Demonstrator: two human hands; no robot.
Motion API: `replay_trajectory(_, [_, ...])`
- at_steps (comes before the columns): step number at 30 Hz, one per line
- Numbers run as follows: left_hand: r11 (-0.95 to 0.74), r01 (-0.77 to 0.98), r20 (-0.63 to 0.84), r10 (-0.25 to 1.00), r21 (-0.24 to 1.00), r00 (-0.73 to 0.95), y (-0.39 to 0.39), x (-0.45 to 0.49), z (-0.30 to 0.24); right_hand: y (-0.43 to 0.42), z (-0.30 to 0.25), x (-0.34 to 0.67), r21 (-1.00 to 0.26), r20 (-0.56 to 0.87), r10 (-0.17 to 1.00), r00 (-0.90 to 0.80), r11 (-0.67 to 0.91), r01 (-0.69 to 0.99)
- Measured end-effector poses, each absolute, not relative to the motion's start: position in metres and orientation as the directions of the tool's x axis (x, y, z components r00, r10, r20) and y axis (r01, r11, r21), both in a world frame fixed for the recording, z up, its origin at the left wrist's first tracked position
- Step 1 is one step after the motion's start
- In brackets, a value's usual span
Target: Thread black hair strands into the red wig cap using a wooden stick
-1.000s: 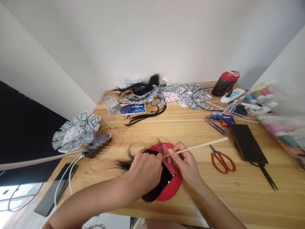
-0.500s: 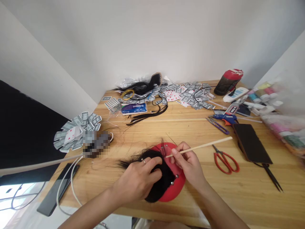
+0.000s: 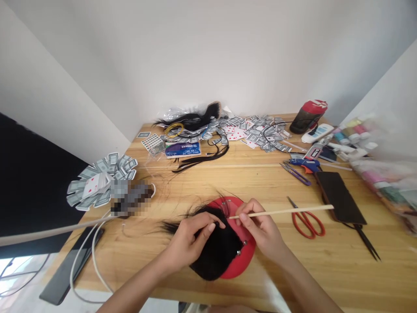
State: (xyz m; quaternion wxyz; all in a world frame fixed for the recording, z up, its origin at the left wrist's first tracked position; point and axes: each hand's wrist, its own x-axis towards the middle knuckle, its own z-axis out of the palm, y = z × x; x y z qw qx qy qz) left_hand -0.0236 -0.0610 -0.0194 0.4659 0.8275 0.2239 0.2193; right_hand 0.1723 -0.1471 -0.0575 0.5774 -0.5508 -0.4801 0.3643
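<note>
A red rounded pad [image 3: 243,263] lies at the table's front, with a black hairpiece [image 3: 218,256] over its left part. Silver-headed pins stand at the hairpiece's edge and at the pad's top. My left hand [image 3: 192,237] rests on the hairpiece, thumb and forefinger closed on the black hair near its upper right edge. Between the thumb and fingers of my right hand [image 3: 260,226] is a thin pale wooden stick [image 3: 289,211]. Its narrow end points left at the hair's edge, over the pad. Whatever is at the very tip is too small to make out.
Red-handled scissors [image 3: 308,221] lie right of the pad, then a dark phone [image 3: 340,195] and black tweezers [image 3: 368,243]. Purple snips [image 3: 296,174] and a glue gun [image 3: 304,164] lie behind. Playing cards [image 3: 260,130] cover the back. A white cable [image 3: 94,252] runs at left.
My left hand has turned, showing its thumb and more of the hairpiece. The stick lies flatter, its far end lower and farther right. The whole view has shifted slightly.
</note>
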Motion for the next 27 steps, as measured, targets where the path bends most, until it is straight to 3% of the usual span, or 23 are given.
replay_trajectory(9, [-0.414,0.172,0.118,0.588,0.894,0.8,-0.058,-0.023,-0.023,-0.149,-0.065,0.167,-0.91,0.361,0.881,0.305,0.263,0.32])
replay_trajectory(27, [-0.339,0.191,0.081,0.648,0.921,0.757,-0.057,-0.021,-0.022,-0.147,-0.072,0.153,-0.816,0.514,0.765,0.388,0.298,0.495])
